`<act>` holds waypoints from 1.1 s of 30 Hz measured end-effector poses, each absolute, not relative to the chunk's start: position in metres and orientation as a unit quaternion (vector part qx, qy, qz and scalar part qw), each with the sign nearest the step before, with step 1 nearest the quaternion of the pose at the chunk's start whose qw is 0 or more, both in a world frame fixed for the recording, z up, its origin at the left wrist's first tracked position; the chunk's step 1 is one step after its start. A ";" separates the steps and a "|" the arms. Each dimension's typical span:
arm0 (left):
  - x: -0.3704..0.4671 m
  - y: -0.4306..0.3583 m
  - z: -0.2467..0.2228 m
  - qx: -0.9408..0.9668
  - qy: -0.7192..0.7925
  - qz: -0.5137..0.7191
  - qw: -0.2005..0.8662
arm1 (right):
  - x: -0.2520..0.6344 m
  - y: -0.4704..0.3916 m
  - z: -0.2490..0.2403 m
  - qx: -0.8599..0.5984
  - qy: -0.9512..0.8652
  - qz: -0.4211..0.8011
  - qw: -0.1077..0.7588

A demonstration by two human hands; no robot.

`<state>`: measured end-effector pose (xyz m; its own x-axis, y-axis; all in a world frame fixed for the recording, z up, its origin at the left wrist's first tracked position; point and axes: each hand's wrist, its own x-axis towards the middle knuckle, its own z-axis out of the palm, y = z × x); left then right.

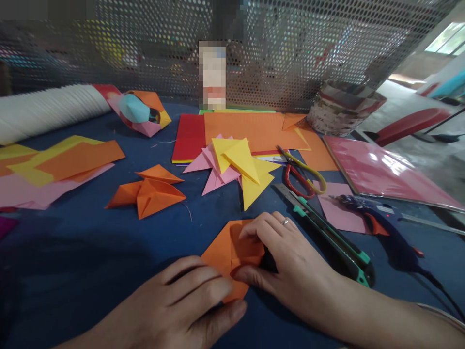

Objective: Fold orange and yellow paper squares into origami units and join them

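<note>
Folded orange paper (221,247), near side of blue tabletop (90,247); your right hand (296,261), digits apart, left hand (174,303), grip unclear, both on it; step: apparently creasing; next move calls for aligned edges

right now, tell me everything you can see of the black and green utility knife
The black and green utility knife has a long dark handle, plastic-looking, with a green slider, green trim and a silver, metal-looking front. It lies slantwise on the blue tabletop, front end away from the person, beside the red-and-yellow-handled scissors. Neither hand holds it; its rear end is close to the right forearm, and contact there is unclear. How far any blade is out cannot be told.
</note>
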<state>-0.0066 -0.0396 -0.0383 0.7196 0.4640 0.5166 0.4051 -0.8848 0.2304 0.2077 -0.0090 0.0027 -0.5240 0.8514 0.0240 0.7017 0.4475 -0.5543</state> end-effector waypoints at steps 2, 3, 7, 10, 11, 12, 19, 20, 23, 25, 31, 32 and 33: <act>-0.006 -0.040 -0.039 0.923 0.239 0.298 0.045 | 0.209 -0.008 0.003 -0.469 -0.834 0.251 0.148; -0.005 -0.040 -0.040 0.921 0.240 0.303 0.041 | 0.210 -0.008 0.003 -0.469 -0.833 0.253 0.147; -0.005 -0.041 -0.040 0.919 0.243 0.310 0.031 | 0.213 -0.006 0.003 -0.462 -0.836 0.256 0.147; -0.005 -0.040 -0.038 0.921 0.245 0.300 0.026 | 0.215 -0.006 0.003 -0.453 -0.844 0.249 0.142; -0.005 -0.040 -0.038 0.921 0.245 0.300 0.026 | 0.216 -0.006 0.003 -0.449 -0.848 0.245 0.140; -0.006 -0.040 -0.037 0.920 0.247 0.302 0.026 | 0.217 -0.007 0.003 -0.446 -0.851 0.240 0.140; -0.006 -0.039 -0.039 0.925 0.236 0.295 0.033 | 0.212 -0.013 0.003 -0.466 -0.841 0.233 0.147; -0.006 -0.039 -0.039 0.924 0.237 0.298 0.032 | 0.211 -0.014 0.004 -0.468 -0.839 0.235 0.148; -0.007 -0.040 -0.040 0.924 0.240 0.297 0.033 | 0.210 -0.013 0.006 -0.472 -0.834 0.246 0.144; -0.007 -0.040 -0.040 0.924 0.242 0.294 0.035 | 0.212 -0.011 0.009 -0.473 -0.829 0.262 0.138; -0.007 -0.040 -0.038 0.923 0.241 0.297 0.044 | 0.221 -0.007 0.012 -0.464 -0.824 0.297 0.135; -0.007 -0.039 -0.037 0.923 0.241 0.298 0.042 | 0.222 -0.007 0.011 -0.462 -0.823 0.299 0.139; -0.006 -0.039 -0.037 0.923 0.242 0.298 0.040 | 0.223 -0.006 0.011 -0.461 -0.822 0.302 0.143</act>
